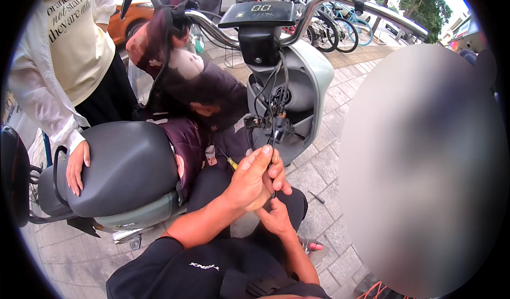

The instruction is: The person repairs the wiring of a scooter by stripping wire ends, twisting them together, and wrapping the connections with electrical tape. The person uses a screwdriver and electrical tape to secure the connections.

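An electric scooter stands in front of me with its front panel off, baring a bundle of black wires and connectors [277,118] below the display [257,13]. A thin black cable [274,139] runs down from that bundle into my left hand [254,176], whose fingers are closed round it. Just below, my right hand [277,217] pinches the lower part of the same cable. The cable's end is hidden by my fingers. Left of my left hand, a screwdriver [232,163] with a yellow handle lies on the scooter's footboard area.
At the left a person rests a hand [78,168] on the black seat [125,166]. A dark patterned padded cover [204,89] hangs from the handlebar [207,27]. A small dark tool [316,197] lies on the paving. Orange wires [378,289] show lower right; parked bicycles [340,28] stand behind.
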